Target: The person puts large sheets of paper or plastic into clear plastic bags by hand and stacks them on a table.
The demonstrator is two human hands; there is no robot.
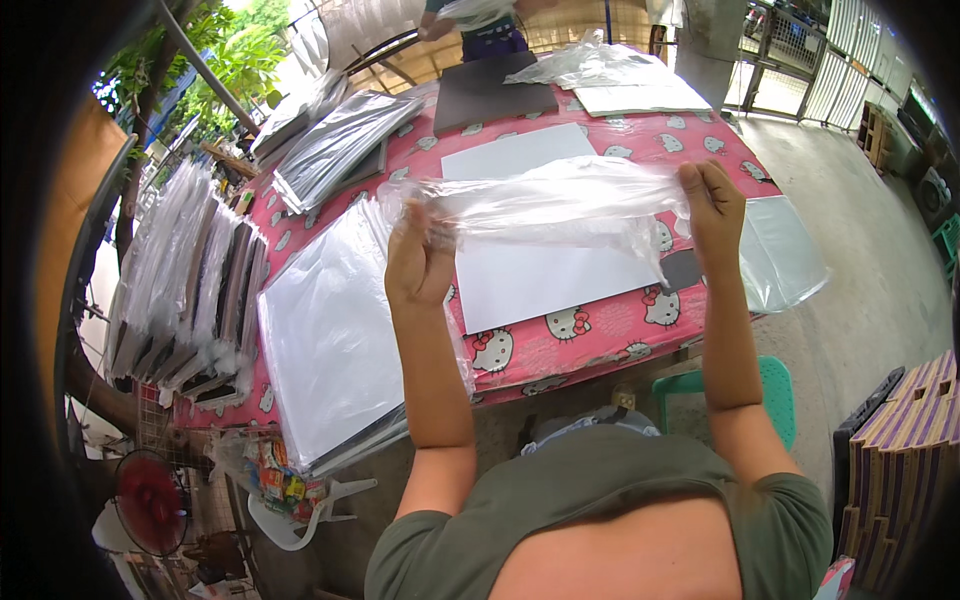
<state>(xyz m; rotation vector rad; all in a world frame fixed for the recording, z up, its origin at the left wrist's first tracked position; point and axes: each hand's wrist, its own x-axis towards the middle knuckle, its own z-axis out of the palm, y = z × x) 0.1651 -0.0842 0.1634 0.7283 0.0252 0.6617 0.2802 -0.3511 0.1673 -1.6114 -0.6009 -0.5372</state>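
Note:
Stretched between my hands is a clear plastic bag or sheet [560,200], gathered lengthwise and creased. My left hand [420,255] is closed on its left end, the fingertips slightly blurred. At the other end my right hand [715,210] grips it in a fist. Below the plastic a flat white board [550,285] lies on the table, its far part showing beyond the plastic. A small dark grey piece [683,270] lies near the board's right edge. To the left is a stack of plastic-wrapped white sheets [335,330]. Clear flat plastic [785,255] rests at the table's right edge.
A pink patterned cloth [530,345] covers the table. Wrapped boards [180,290] stand upright along its left side. A dark board [495,92] and loose plastic [595,65] lie at the far end, where another person [490,30] stands. A green stool [775,400] is beneath the near edge.

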